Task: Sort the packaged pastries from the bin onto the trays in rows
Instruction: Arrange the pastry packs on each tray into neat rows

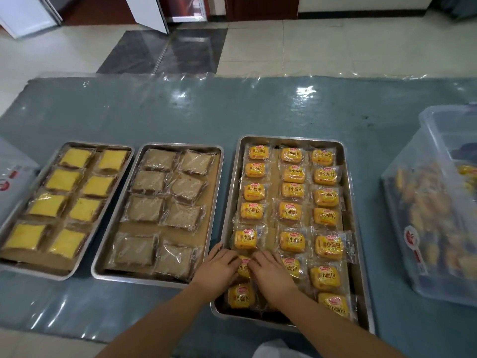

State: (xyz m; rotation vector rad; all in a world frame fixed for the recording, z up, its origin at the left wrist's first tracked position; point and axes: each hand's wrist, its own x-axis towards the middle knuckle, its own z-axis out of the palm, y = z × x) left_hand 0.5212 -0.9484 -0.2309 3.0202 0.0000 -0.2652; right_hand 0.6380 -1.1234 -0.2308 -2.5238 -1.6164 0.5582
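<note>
Three steel trays stand side by side on the blue table. The right tray (346,161) holds three rows of small orange-yellow bread packs. Both my hands rest on one pack (244,267) in the left row near the tray's front. My left hand (219,267) touches its left side with straight fingers. My right hand (271,272) lies flat over its right side, and most of the pack is hidden. Another pack (241,295) lies just in front of them. The clear plastic bin (423,228) at the right holds several more packs.
The middle tray (218,177) holds brown wrapped cakes in two rows. The left tray (129,156) holds yellow wrapped cakes in two rows. A box (13,177) sits at the far left edge. Clear plastic film covers the table; tiled floor lies beyond.
</note>
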